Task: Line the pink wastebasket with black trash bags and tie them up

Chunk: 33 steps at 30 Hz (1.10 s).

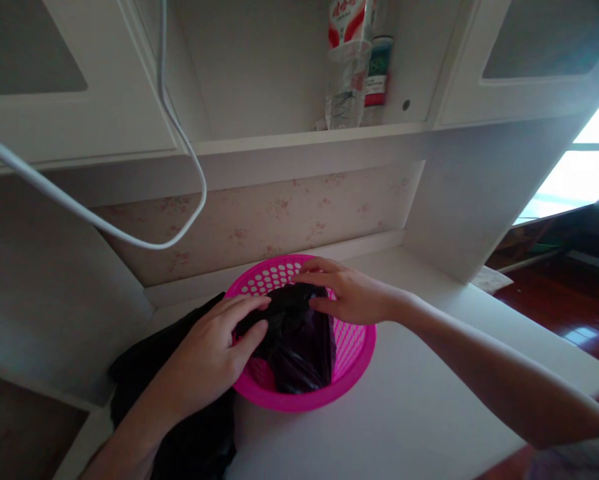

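Observation:
A bright pink perforated plastic basket (354,363) sits on the white desk (404,413). Inside it lies a bundled black cloth (299,353). My left hand (214,353) presses on the cloth at the basket's left rim, fingers curled over the fabric. My right hand (349,293) reaches in from the right and pinches the top of the same cloth at the far side of the basket. A second dark garment (189,427) lies on the desk to the left of the basket, under my left forearm.
A white cable (179,133) loops down from the upper left. On the shelf above stand a clear plastic bottle (346,73) and a smaller container (379,73). Cabinet doors flank the shelf. The desk's edge drops to a red wooden floor (554,313) at right.

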Tool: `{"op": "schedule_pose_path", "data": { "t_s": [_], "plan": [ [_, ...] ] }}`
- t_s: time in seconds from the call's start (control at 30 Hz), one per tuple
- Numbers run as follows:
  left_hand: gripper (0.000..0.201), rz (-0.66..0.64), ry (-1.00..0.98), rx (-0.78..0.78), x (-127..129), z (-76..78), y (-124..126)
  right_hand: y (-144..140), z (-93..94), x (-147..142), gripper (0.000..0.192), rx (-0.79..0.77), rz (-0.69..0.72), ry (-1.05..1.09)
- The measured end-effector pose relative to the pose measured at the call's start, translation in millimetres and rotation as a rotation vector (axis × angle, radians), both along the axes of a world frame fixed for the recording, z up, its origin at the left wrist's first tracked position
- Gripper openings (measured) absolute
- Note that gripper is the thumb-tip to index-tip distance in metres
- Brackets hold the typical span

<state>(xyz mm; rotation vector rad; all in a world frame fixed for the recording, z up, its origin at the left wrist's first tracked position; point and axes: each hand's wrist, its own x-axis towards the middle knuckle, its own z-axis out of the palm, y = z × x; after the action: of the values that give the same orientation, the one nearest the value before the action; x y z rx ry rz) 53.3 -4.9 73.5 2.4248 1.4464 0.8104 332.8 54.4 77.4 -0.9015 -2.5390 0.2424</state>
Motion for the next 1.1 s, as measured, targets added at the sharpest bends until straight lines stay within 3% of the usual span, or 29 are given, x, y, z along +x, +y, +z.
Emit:
{"op": "schedule_pose_path", "data": {
  "t_s": [0.13, 0.27, 0.4, 0.5, 0.6, 0.67, 0.77, 0.87, 0.93, 1.0, 1.1],
  "plan": [
    [0.030, -0.048, 0.084, -0.031, 20.1, -8.3, 3.6, 1.1, -2.5, -11.9, 0.024, 0.039, 0.057, -0.073],
    [0.028, -0.059, 0.055, -0.024, 6.7, -14.5, 8.8, 6.0, -3.4, -0.5, 0.021, 0.093, 0.082, -0.046],
    [0.026, 0.016, -0.080, -0.017, -33.2, -7.6, 11.7, 12.2, -9.0, 35.5, 0.017, -0.029, -0.132, 0.211],
    [0.025, 0.124, -0.172, -0.116, -66.9, -2.9, 13.2, 19.1, -22.3, 70.2, 0.020, -0.119, -0.337, 0.422],
    [0.033, 0.250, -0.346, -0.258, -84.9, -2.0, 9.1, 21.4, -34.2, 97.1, 0.026, -0.151, -0.408, 0.552],
    [0.037, 0.317, -0.502, -0.275, -80.8, -1.0, 1.3, 16.8, -34.2, 102.6, 0.028, -0.187, -0.387, 0.694],
    [0.036, 0.299, -0.526, -0.064, -51.0, 3.7, -14.6, 1.8, -20.1, 87.2, 0.051, -0.190, -0.237, 0.873],
    [0.052, 0.065, -0.179, 0.186, -12.7, 8.7, -26.9, -12.3, -1.3, 55.6, 0.077, -0.054, -0.148, 0.727],
    [0.061, -0.071, 0.017, 0.290, 0.6, 8.8, -30.5, -15.5, 5.9, 40.0, 0.069, 0.092, -0.183, 0.542],
    [0.057, -0.085, 0.052, 0.344, -4.9, 5.8, -31.8, -12.9, 6.1, 38.1, 0.045, 0.202, -0.247, 0.452],
    [0.029, 0.149, -0.108, 0.275, -47.4, -0.6, -34.8, -3.1, -5.3, 62.9, 0.033, 0.149, -0.385, 0.618]
  ]
}}
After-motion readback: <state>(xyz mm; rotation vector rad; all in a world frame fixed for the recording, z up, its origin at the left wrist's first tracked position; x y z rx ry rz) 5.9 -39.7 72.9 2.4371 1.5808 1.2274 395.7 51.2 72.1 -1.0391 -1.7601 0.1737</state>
